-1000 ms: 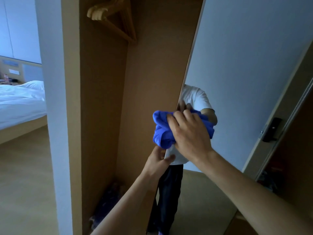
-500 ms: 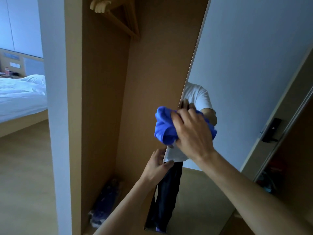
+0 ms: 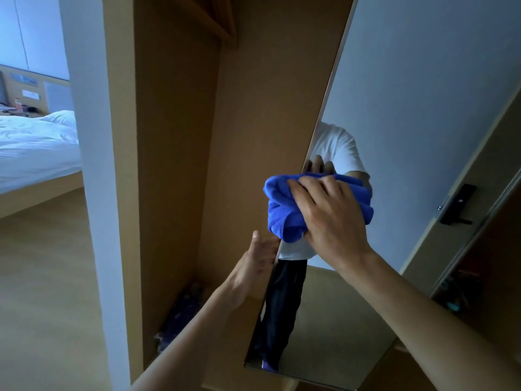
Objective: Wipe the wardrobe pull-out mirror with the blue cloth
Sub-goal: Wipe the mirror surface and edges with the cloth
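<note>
Hands working on a tall pull-out mirror (image 3: 423, 108), seen from head height. The right hand (image 3: 329, 218) grips a bunched blue cloth (image 3: 282, 204), fingers curled over it, and presses it to the glass just inside the mirror's left edge, at mid height. The left hand (image 3: 259, 258) braces the thin edge from behind, thumb up; whether its fingers hook round the edge cannot be told. The step appears to be wiping along this edge. It calls for firm, even pressure and overlapping strokes, with the left hand steadying the panel so it does not swing. The cloth looks soft, thick and plush, wadded into a pad. The glass is flat and smooth, backed by matt tan board like the wardrobe (image 3: 174, 165) beside it.
</note>
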